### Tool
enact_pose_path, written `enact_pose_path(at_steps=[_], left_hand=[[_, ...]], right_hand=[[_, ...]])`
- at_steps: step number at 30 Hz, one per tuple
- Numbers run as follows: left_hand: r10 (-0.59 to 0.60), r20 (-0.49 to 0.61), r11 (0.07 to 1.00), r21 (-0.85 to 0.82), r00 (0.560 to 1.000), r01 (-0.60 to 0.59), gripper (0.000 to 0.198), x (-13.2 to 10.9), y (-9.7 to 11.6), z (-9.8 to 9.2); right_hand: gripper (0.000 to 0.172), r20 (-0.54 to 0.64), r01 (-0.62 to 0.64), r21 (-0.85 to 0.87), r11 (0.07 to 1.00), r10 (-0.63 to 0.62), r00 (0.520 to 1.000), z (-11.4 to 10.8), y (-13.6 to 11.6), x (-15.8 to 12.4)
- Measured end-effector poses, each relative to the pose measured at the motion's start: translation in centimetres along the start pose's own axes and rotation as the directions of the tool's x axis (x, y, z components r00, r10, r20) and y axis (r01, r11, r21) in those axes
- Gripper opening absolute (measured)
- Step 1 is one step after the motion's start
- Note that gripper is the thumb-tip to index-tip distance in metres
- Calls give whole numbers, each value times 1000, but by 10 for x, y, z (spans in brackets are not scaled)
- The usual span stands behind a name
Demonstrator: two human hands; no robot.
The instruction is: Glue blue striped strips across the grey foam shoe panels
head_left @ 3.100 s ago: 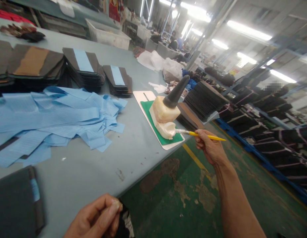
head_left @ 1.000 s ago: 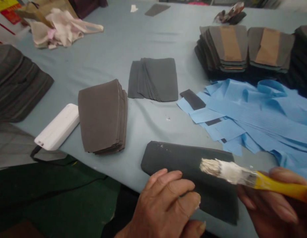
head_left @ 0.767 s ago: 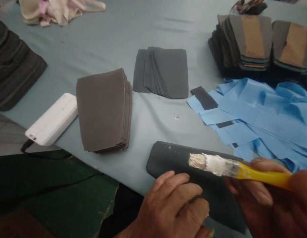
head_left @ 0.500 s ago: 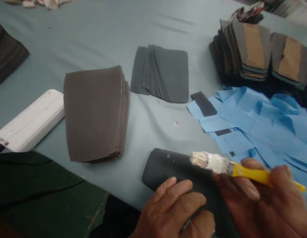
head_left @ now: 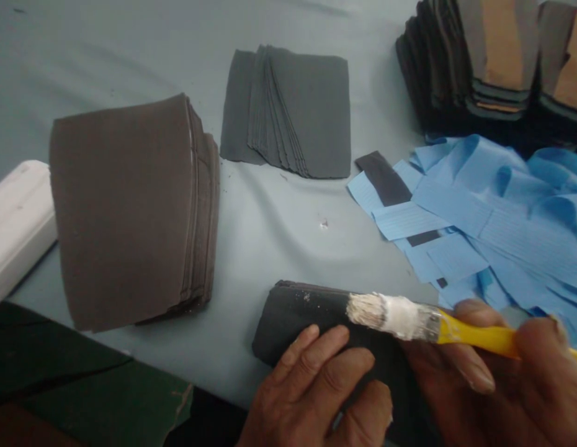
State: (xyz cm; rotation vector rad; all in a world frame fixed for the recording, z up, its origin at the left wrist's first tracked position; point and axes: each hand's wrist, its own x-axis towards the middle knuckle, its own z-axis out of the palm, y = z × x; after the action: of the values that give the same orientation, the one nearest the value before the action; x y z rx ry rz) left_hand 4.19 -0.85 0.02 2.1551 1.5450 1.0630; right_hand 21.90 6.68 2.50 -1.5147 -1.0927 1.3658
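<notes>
My left hand (head_left: 316, 391) presses its fingers on a dark, foam-backed fabric piece (head_left: 302, 320) lying folded or curved at the table's near edge. My right hand (head_left: 497, 372) grips a yellow-handled flat brush (head_left: 395, 318), its bristles caked white with a paste. The bristles lie on the top of the dark piece, close to my left fingers. Part of the dark piece is hidden under both hands. A thick stack of grey-brown pieces (head_left: 125, 211) stands to the left of my hands.
A fanned stack of dark grey pieces (head_left: 293, 112) lies on the pale blue-grey table (head_left: 288, 248). Loose blue strips (head_left: 484, 217) and tan-striped stacks (head_left: 497, 56) lie at the right. A white block (head_left: 18, 223) sits at the left edge, above the green floor (head_left: 84, 385).
The view has moved closer and lower over the table, and the stacks appear larger. The brush has shifted slightly left along the dark piece, with both hands still on their holds.
</notes>
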Motion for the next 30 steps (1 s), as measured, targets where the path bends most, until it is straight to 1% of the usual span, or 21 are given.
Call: enact_pose_path(at_steps=[3,5,7,10,13,16,18,21,23,25,27,30], left_hand=[[8,18,1000,-2,1000,-8,32,0,-1,0],[20,37,1000,8,999,-20,29,0,-1,-1],[35,56,998,49,998,-38,30,1,-1,-1],[56,100,988,139,993,-70,43,2,0,-2],[61,144,972,216,988,-92,55,1,0,-2],[33,167,960,268,985,-77,64,1,-4,-7],[-46,142,946,323,989,-2,67,2,-6,-13],[-191,39,898,411,981,158,70,2,-5,-22],[-224,-20,882,420,974,212,71,-1,-1,-23],[-218,-45,887,407,975,218,69,-7,6,-19],[-192,-54,896,398,980,198,67,-14,11,-11],[-109,-49,922,368,993,120,63,-20,17,1]], right_hand=[[47,-39,-10,70,997,13,999,5,-7,1],[46,-19,-3,111,994,5,1000,8,-12,3],[43,4,-17,139,990,16,1000,8,-15,6],[37,-4,-44,209,977,46,999,8,-15,6],[31,0,-39,314,949,41,999,11,-14,5],[34,16,-55,378,924,53,998,13,-14,3],[36,16,-65,416,907,65,998,14,-14,3],[32,22,-46,445,894,40,999,14,-12,4],[33,27,-22,447,894,11,1000,14,-11,5],[35,34,-10,452,892,-6,999,14,-11,5],[35,45,-15,459,888,-7,999,14,-11,4],[34,53,-20,476,879,-6,999,12,-12,3]])
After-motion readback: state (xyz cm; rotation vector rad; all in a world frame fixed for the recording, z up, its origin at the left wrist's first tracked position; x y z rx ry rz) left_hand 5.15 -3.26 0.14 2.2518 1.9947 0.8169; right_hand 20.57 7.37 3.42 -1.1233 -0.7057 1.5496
